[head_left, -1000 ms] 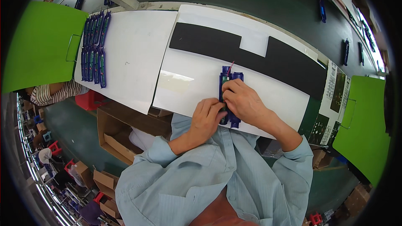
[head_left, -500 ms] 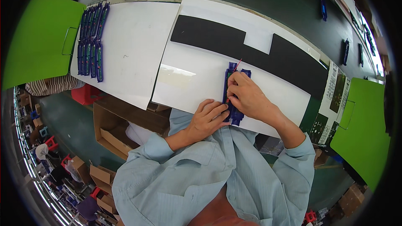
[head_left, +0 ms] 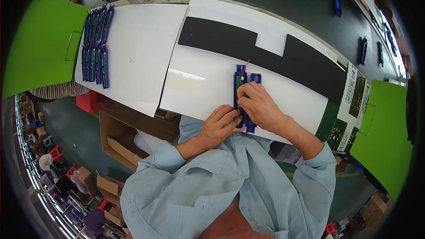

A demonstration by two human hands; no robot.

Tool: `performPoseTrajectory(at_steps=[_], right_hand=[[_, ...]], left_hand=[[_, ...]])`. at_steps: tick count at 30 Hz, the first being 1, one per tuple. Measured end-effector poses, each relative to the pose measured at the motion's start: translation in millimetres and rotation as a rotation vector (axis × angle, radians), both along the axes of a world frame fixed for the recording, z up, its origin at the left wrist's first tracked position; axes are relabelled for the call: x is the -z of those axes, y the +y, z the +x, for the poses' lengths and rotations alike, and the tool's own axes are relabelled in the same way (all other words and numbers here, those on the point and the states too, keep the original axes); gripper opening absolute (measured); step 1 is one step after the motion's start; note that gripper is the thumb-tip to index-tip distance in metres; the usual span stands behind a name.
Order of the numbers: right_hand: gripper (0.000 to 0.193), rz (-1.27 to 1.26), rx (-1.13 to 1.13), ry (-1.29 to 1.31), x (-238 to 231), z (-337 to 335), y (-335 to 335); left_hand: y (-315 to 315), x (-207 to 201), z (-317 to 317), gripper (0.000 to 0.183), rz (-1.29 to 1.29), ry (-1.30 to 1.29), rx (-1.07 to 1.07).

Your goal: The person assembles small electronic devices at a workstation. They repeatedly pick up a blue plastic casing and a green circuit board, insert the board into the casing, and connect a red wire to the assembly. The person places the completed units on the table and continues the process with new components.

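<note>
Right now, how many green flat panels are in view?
2: one green flat panel at the far left, another green flat panel at the right edge. More may lie outside the view.

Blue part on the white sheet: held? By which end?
Yes. Both hands grip the blue part at its near end: left hand on the bottom, right hand over the middle.

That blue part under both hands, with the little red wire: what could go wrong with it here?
The thin red wire sticks out of the blue part's far end, so a tug might bend or pull it loose. The right hand covers the green circuit board, so hard pressure could stress it. The left hand grips the near end close to the white sheet's edge, where the part could slide off.
</note>
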State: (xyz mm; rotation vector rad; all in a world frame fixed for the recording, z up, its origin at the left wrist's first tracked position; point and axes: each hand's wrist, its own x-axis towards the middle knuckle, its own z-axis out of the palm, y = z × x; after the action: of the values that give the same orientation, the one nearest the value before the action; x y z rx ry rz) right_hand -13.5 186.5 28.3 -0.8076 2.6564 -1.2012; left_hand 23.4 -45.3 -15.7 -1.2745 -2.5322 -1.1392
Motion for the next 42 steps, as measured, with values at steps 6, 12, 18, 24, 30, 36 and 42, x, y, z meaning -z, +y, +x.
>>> performPoseTrajectory(at_steps=[6,12,18,24,30,36,42], right_hand=[[0.055,0.064,0.481,-0.001,-12,33,10],[0.08,0.074,0.374,-0.397,-12,74,-2],[0.071,-0.219,0.177,-0.487,-48,-14,75],[0.065,0.059,0.127,-0.46,-51,-171,119],[0.061,-0.032,0.116,-0.578,-90,-192,185],[0.067,-0.187,0.147,-0.585,-89,-208,193],[0.07,-0.435,0.299,-0.395,-113,-236,226]], left_hand=[[-3,-31,-10,0.045,-0.188,-0.025,0.026],[0,-48,-17,0.044,-0.327,0.042,0.141],[28,-112,-88,0.036,-0.143,0.001,0.146],[92,-124,-199,0.016,-0.08,-0.028,0.13],[129,-116,-334,0.008,0.019,0.074,-0.008],[166,-7,-496,0.037,-0.187,0.236,-0.069],[187,28,-466,0.05,-0.274,0.203,-0.018]])
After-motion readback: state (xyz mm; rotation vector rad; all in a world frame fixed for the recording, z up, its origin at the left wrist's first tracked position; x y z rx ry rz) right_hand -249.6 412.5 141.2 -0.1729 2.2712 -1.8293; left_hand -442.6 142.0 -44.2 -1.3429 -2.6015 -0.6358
